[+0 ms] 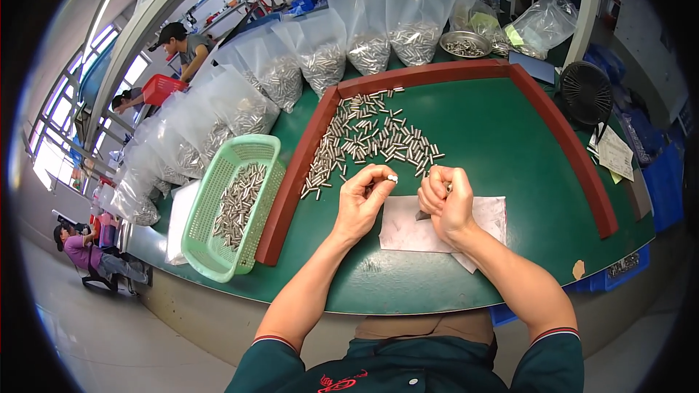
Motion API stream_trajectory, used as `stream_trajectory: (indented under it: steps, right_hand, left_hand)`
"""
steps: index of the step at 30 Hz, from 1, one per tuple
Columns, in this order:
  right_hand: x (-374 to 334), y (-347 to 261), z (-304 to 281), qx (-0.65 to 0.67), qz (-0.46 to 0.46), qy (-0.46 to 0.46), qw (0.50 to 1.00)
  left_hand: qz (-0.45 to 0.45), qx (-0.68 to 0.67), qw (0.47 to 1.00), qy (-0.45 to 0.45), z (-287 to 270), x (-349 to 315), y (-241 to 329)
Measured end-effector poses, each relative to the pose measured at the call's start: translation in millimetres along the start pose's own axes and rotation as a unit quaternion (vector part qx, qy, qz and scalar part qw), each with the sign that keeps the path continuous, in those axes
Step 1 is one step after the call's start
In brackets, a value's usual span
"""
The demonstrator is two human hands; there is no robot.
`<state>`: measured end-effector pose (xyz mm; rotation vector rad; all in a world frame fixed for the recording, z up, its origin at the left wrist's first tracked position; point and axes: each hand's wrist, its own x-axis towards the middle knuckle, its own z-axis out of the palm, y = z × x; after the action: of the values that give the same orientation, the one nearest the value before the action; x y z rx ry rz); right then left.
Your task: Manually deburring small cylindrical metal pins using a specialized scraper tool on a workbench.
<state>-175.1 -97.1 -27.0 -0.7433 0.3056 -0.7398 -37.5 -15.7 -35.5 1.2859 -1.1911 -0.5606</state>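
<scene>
My left hand (362,202) pinches a short shiny metal pin (392,177) between thumb and fingertips, over the green tabletop (510,138). Curled into a fist, my right hand (447,202) is close beside it. A bit of something metallic shows at its curled fingers and a dark edge juts out below, too little to name. Under the right hand lies a pale, smudged cloth or paper sheet (408,227). Beyond both hands, many loose metal pins (386,138) are spread against a dark red wooden border (429,71).
A light green plastic basket (195,225) of pins stands left of the border. Clear bags of pins (320,51) line the back and left. A metal bowl (466,45) and a black fan (586,93) stand at the far right. Other people (186,51) work farther off.
</scene>
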Motion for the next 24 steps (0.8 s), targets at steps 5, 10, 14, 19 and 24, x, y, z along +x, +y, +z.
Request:
stream_trajectory:
  steps: [5, 10, 14, 19, 24]
  right_hand:
    - [0.6, -0.7, 1.6, -0.005, 0.002, 0.001, 1.000]
    - [2.0, 1.9, -0.5, -0.002, -0.003, 0.003, 1.000]
    - [2.0, 2.2, -0.2, 0.016, 0.000, 0.005, 1.000]
    - [2.2, 0.5, 1.2, 0.018, 0.002, 0.015, 1.000]
    - [2.3, -0.5, 2.2, 0.016, 0.011, 0.017, 1.000]
  left_hand:
    - [-0.013, -0.018, 1.000, -0.005, -0.9, 2.2, 0.4]
    - [-0.233, -0.379, 0.896, -0.008, -5.2, 3.1, 5.9]
    - [-0.299, -0.402, 0.865, -0.016, -7.6, 2.1, 8.9]
    - [-0.367, -0.367, 0.855, -0.013, -8.9, 3.1, 10.6]
    - [-0.371, -0.368, 0.852, -0.019, -10.3, 2.2, 9.1]
